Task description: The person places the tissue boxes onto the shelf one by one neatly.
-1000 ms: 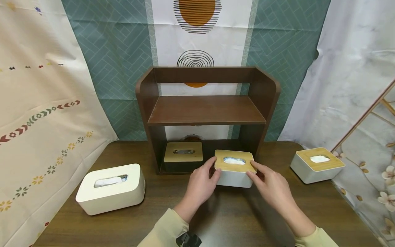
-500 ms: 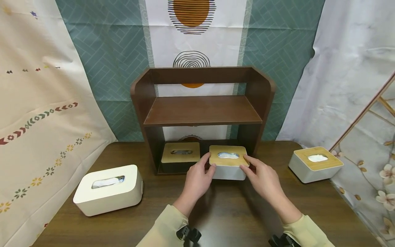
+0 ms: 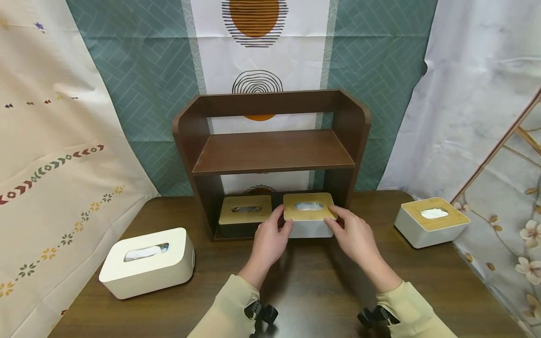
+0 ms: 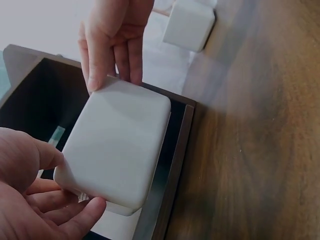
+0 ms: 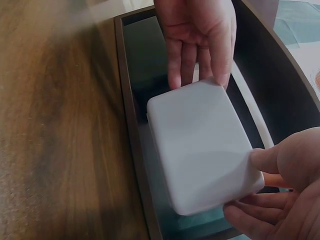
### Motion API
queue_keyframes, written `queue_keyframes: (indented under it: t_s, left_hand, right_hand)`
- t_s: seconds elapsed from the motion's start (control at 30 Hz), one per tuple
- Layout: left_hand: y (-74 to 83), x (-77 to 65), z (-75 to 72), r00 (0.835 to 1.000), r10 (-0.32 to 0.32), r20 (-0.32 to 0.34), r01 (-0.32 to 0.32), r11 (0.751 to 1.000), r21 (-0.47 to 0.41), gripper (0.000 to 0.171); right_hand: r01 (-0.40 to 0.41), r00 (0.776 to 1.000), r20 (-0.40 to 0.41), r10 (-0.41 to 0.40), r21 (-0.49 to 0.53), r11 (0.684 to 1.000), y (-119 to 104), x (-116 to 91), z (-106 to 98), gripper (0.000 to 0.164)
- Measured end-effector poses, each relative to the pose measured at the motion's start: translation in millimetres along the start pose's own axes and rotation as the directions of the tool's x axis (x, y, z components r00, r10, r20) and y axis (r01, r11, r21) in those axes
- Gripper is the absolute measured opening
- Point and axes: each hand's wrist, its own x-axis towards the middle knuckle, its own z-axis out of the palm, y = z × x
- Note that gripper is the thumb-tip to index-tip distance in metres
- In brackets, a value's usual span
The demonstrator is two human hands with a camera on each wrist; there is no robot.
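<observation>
Holding a wood-lidded white tissue box (image 3: pixel 311 224) at the mouth of the lower compartment (image 3: pixel 336 183) of a dark-brown bookshelf (image 3: pixel 274 151), to the right of a shadowed tan-lidded tissue box (image 3: pixel 245 218), with a narrow gap between. Closed the grip on both short ends, with left hand (image 3: pixel 270 239) and right hand (image 3: pixel 353 234) each pinching near a front corner between thumb and fingers. Gave no clear sign of being set down, even in the wrist views. Looked light and stiff, probably a hard plastic shell, so likely to move as one piece without squashing. Seemed smooth and round-edged, perhaps a little slippery, though hardly fragile. Judged best taken from opposite ends, low on the body rather than by the lid (image 3: pixel 310 215), in case of a loose fit there. Called for care on the left, in the gap between the two boxes, and for no hold at the slot (image 3: pixel 308 206).
</observation>
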Motion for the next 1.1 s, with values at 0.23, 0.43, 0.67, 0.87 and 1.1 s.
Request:
queue_keyframes:
  t_s: [0.23, 0.43, 0.67, 0.87, 1.1]
  left_hand:
    - [-3.2, 7.1, 1.6, 1.0, -0.01, 0.0, 0.01, 1.0, 0.004, 0.049]
    - [-16.7, 14.4, 7.3, 0.999, 0.042, -0.009, -0.042, 0.999, -0.007, 0.05]
    - [-68.7, 38.5, 36.8, 0.998, 0.052, -0.039, -0.051, 0.998, 0.039, 0.055]
    - [-84.2, 45.7, 47.2, 0.999, 0.021, -0.026, -0.02, 0.999, 0.035, 0.056]
    - [-87.9, 48.3, 49.7, 0.998, 0.029, -0.047, -0.027, 0.998, 0.054, 0.052]
  right_hand:
    - [0.0, 1.0, -0.016, 0.0, 0.007, 1.0, 1, 9, 5, 0.045]
    - [-0.021, 1.0, -0.005, 0.021, 0.026, 0.999, 3, 13, 8, 0.046]
    - [-0.025, 1.0, 0.003, 0.025, 0.037, 0.999, 6, 18, 11, 0.045]
    - [-0.026, 1.0, 0.007, 0.025, 0.031, 0.999, 7, 20, 13, 0.045]
    - [-0.03, 0.999, 0.019, 0.029, 0.028, 0.999, 9, 21, 16, 0.045]
